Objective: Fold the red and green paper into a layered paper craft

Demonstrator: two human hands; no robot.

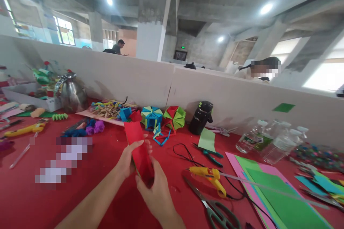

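Toward seven o'clock from the view's centre, the left hand (pixel 128 158) clasped the red paper (pixel 133 133) midway and the right hand (pixel 156 188) its near end, seemingly for steadiness, the glue gun (pixel 206 172) lying at four o'clock from them.

Glowing overhead, stretching toward the edges

Shining from ceiling lights (pixel 109 1) high beyond the left hand (pixel 130 155). Glaring white through the window (pixel 325 75) far right of the right hand (pixel 156 182). Throwing soft shadows onto the partition (pixel 126 75) beyond. Breaking into pixel blocks (pixel 66 159) left of both.
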